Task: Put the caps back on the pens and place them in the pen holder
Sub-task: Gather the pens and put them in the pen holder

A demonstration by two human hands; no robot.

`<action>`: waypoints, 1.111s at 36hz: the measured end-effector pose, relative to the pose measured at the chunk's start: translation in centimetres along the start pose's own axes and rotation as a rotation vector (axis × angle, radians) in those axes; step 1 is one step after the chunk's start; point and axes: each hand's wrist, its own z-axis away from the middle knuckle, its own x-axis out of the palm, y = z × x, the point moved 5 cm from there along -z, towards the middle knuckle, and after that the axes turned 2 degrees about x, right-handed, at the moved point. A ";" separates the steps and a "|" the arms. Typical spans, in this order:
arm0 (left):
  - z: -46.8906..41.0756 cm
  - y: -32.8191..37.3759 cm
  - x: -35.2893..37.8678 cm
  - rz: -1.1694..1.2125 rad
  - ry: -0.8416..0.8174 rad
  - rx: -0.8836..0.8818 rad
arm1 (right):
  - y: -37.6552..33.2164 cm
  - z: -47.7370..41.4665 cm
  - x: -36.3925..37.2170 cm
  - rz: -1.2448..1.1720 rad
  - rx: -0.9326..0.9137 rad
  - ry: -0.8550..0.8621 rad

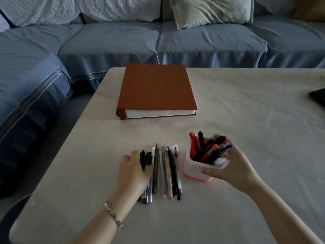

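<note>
Silver bracelet [114, 215] on the left wrist, nearest the camera. Past it the left grip [133, 170] lies relaxed, fingers spread flat over the left end of a row of pens [167, 173]. These lie side by side on the pale bench [246, 120], and the grip holds none of them. Just right of the row, the right grip [230, 166] wraps thumb and fingers round a clear holder [190, 166] with a red base. The holder stands upright and carries several red, black and blue pens. Whether the pens in the row wear caps is too small to tell.

The step in hand looks like choosing the next pen from the row while the holder is steadied. The next move likely calls for pinching one pen free of its close neighbours, checking its cap, then dropping it into the crowded holder.

Farther back lies a closed brown binder [156, 88], then a blue sofa [105, 43] with a pale pillow [211, 11].
</note>
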 end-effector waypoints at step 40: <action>1.5 13.6 -0.8 0.923 0.086 0.569 | 0.9 0.1 0.3 -0.062 0.036 0.002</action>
